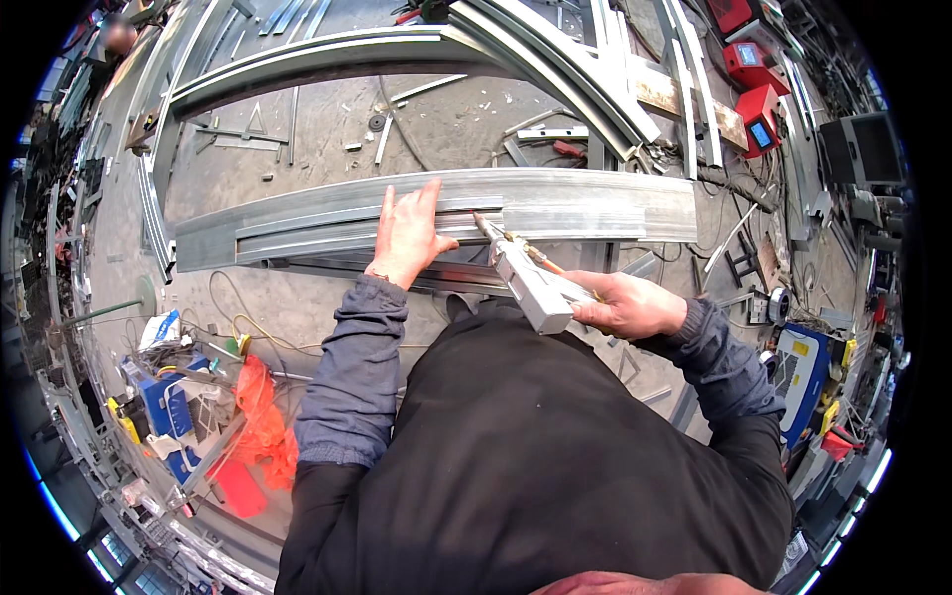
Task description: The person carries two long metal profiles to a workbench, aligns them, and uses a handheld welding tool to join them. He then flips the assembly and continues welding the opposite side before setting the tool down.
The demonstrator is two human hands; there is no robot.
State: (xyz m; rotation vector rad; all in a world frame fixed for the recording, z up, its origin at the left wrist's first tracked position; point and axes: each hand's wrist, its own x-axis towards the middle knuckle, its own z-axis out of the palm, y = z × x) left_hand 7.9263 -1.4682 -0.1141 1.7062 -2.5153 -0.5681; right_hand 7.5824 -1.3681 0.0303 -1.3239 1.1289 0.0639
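In front of me a long, wide grey metal sheet [595, 203] lies crosswise. On its near part rests a narrower channelled metal profile [327, 233]. My left hand [409, 233] lies on the profile with fingers spread and thumb out to the right. My right hand [630, 303] is wrapped around a grey welding gun [535, 288] with a boxy body and a tapered nozzle. The nozzle's tip points away from me and reaches the profile just right of my left hand; whether it touches cannot be made out. A hose or cable runs along the gun.
Beyond the sheet stands a welded metal frame [317, 55] on a concrete floor scattered with offcuts. Red machines with screens [760, 119] stand at the far right. A blue case [805, 382] is at right. Blue equipment [167, 402] and an orange plastic bag [260, 416] lie at left among cables.
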